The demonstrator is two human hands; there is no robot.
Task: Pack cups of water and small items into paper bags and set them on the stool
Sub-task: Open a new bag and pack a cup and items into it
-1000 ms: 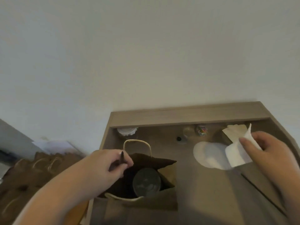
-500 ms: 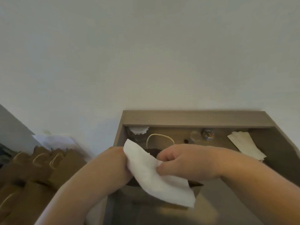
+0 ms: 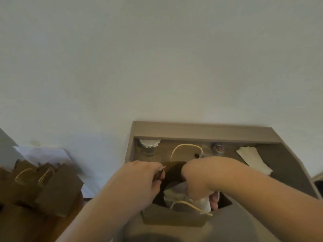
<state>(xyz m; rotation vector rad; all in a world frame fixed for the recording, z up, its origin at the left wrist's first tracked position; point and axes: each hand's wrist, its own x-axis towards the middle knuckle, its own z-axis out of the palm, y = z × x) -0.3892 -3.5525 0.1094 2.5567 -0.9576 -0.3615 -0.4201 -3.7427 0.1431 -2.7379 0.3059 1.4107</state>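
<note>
Paper bag (image 3: 173, 217) stood open at the tabletop's (image 3: 288, 165) near edge. My left grip (image 3: 144, 181) pinched the bag's left rim, fingers curled. My right grip (image 3: 197, 183) sat down in the bag's mouth, clamped on a white napkin (image 3: 176, 193). Lidded jar (image 3: 149, 145) in the far-left corner, flat napkin stack (image 3: 253, 160) toward the far-right. More brown bags (image 3: 43, 187) stood beyond the left edge.
</note>
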